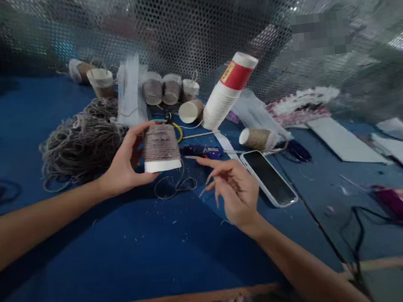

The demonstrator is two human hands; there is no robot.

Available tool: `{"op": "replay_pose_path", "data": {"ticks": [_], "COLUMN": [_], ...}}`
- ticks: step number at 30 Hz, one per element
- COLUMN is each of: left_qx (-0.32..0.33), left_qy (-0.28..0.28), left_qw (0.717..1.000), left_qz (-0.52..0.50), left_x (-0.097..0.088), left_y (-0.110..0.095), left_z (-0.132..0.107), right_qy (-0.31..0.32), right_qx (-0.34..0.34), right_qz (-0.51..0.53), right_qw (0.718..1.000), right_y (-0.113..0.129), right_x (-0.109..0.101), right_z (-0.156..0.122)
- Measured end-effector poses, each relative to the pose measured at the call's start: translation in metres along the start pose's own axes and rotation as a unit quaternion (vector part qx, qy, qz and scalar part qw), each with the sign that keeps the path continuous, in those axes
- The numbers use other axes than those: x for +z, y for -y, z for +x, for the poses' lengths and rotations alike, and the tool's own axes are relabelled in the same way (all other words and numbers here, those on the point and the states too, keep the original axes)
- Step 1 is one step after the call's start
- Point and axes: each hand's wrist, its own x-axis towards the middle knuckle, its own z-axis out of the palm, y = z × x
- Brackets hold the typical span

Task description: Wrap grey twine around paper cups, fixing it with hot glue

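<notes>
My left hand (129, 162) grips a paper cup (160, 144) wound with grey-brown yarn, fingers behind it and thumb at its lower edge. The cup is upside down, and a bare white band (162, 165) shows at its wide lower end. A loose yarn tail (176, 187) curls on the table below it. To the right of the cup, my right hand (235, 186) hovers with the index finger stretched toward it and the other fingers loosely bent and apart; no object shows in it. Behind that hand lies a dark blue glue gun (203, 151) with a small red light.
A heap of grey yarn (80, 139) lies at left. Behind stand several yarn-wrapped cups (152, 88) and a leaning stack of white paper cups (219, 102). A phone (271, 179) lies beside my right hand. Perforated metal mesh (186, 25) rises along the back.
</notes>
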Motion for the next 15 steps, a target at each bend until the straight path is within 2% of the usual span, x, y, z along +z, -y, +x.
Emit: {"op": "replay_pose_path", "data": {"ticks": [2, 4, 6, 10, 12, 15], "left_qx": [-0.005, -0.007, -0.009, -0.006, -0.005, -0.009], "left_qy": [-0.009, -0.01, -0.002, 0.011, 0.009, 0.011], "left_qw": [1.0, 1.0, 1.0, 0.999, 0.998, 0.997], "left_qz": [0.014, 0.015, 0.004, -0.045, -0.062, -0.072], "left_x": [0.0, 0.0, 0.0, 0.001, 0.002, 0.002], "left_y": [0.002, 0.003, 0.004, 0.006, 0.007, 0.008], "left_z": [-0.001, -0.001, -0.001, 0.001, 0.001, 0.001], "right_qy": [-0.067, -0.076, -0.019, 0.145, 0.184, 0.203], "right_qx": [-0.001, 0.004, 0.017, 0.042, 0.047, 0.066], "right_qz": [0.009, 0.039, 0.097, 0.166, 0.164, 0.165], "right_qw": [0.998, 0.996, 0.995, 0.974, 0.968, 0.963], "right_y": [-0.001, -0.001, 0.0, 0.008, 0.012, 0.014], "right_x": [0.0, 0.0, 0.0, 0.002, 0.003, 0.004], "right_z": [0.001, 0.001, -0.001, -0.005, -0.005, -0.003]}}
